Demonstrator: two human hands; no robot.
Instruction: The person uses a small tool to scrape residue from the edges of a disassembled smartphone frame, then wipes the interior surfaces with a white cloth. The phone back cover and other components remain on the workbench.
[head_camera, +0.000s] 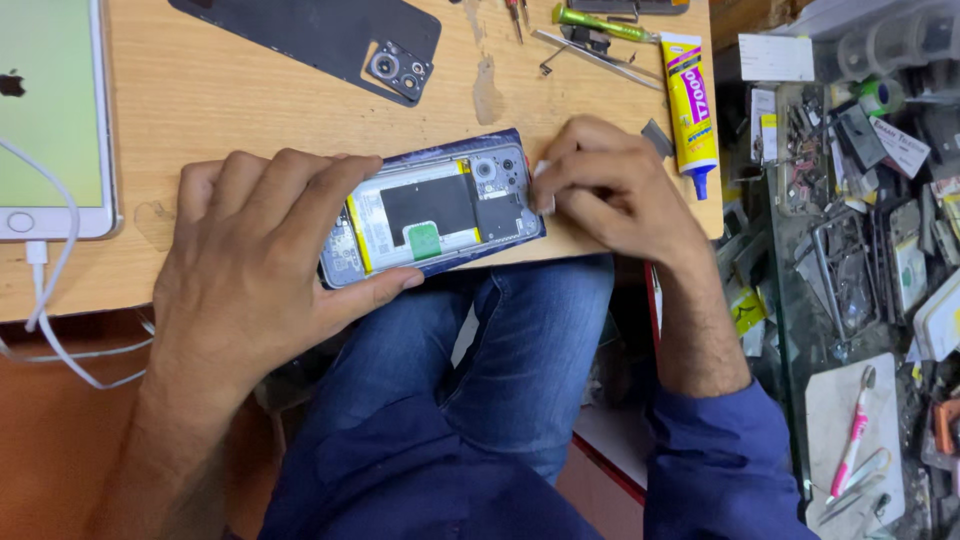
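The open phone (432, 213) lies face down at the near edge of the bench (250, 110), its back cover off so the battery and boards show. You keep it at the edge so both wrists can hang off the wood and your hands reach it from either end.

Your left hand (265, 250) clamps its left end, fingers spread over the top edge and thumb pressed under the near side, which stops it from sliding. Your right hand (600, 195) sits at the camera end, fingers curled narrow and pinched on something small and white; what it is I cannot tell. The pinch rests against the phone's corner, so the pressing is braced by the left grip.

The removed back cover (320, 35) lies well apart at the far side, out of the work. The glue tube (688, 100) lies just right of your right hand, nozzle toward you, within easy reach. Tweezers (590, 50) and a green-handled tool (600, 22) rest beyond it. A tablet (50, 120) with a white cable (50, 310) sits at the far left.
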